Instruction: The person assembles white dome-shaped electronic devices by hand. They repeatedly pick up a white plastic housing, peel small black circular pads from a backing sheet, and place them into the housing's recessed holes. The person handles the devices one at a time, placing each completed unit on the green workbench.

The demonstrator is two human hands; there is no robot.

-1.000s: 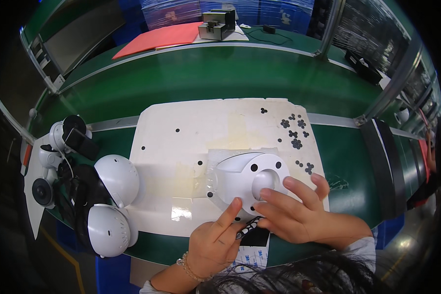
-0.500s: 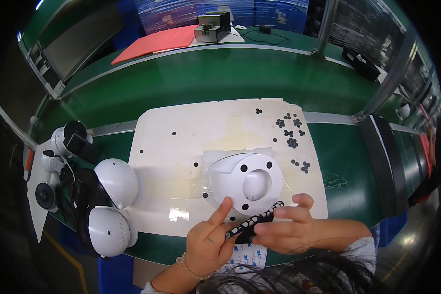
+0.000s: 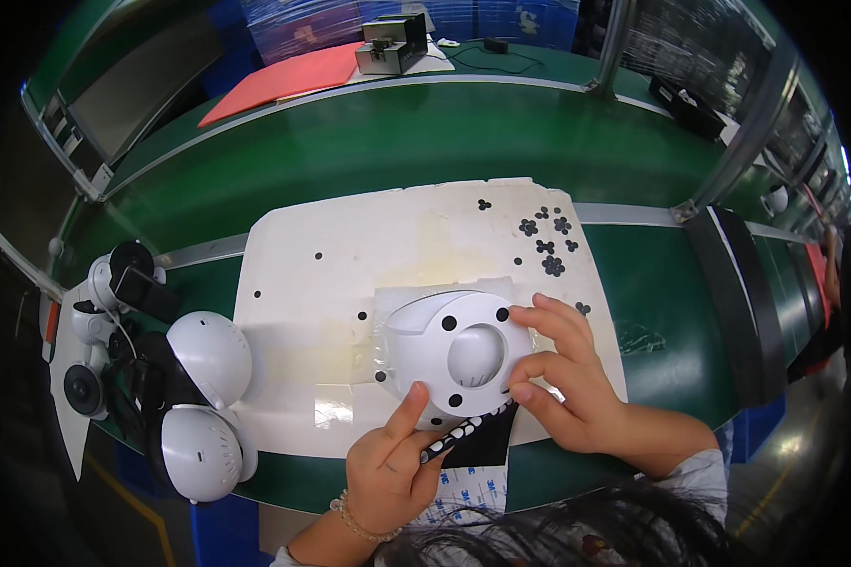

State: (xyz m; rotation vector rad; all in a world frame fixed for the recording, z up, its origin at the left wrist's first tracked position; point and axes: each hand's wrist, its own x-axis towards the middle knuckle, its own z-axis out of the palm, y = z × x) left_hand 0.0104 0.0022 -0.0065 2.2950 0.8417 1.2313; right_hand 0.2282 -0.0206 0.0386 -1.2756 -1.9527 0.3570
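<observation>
White housing (image 3: 424,364) on the board (image 3: 288,248), three black dots (image 3: 449,323) on its face
Lower right unclear — left hand (image 3: 392,468) pinches the dotted strip (image 3: 465,431); whether right hand (image 3: 577,392) pinches anything there, I cannot tell.

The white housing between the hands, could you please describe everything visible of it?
The white housing looks like smooth plastic: a rounded body whose upturned flat ring surrounds a round opening. Three black dots show clearly on the ring. It lies on a translucent sheet; the left hand seems to touch its lower-left edge with one fingertip, the right hand its right side.
</observation>
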